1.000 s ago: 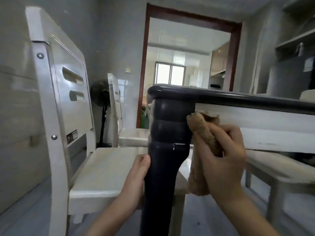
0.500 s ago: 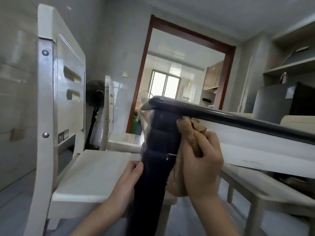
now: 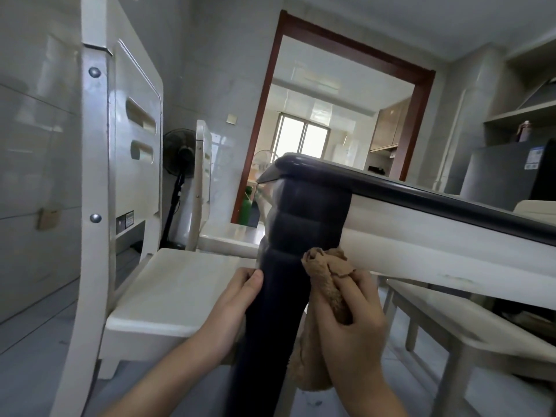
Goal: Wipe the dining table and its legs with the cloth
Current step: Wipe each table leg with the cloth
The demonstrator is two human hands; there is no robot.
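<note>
I am low down beside the dining table, looking at its dark turned corner leg. The table's dark rounded edge and white apron run off to the right. My right hand grips a bunched brown cloth and presses it against the right side of the leg, just under the apron. The cloth's tail hangs down behind my wrist. My left hand holds the left side of the leg, its fingers hidden behind the leg.
A white chair stands close on the left, its seat beside the leg. A second white chair and a black standing fan are behind it. A white bench sits under the table at right. A doorway opens ahead.
My right hand has slid the cloth down the leg, from just under the table's edge to below the apron. My view has tilted and shifted slightly. My left hand stays on the leg.
</note>
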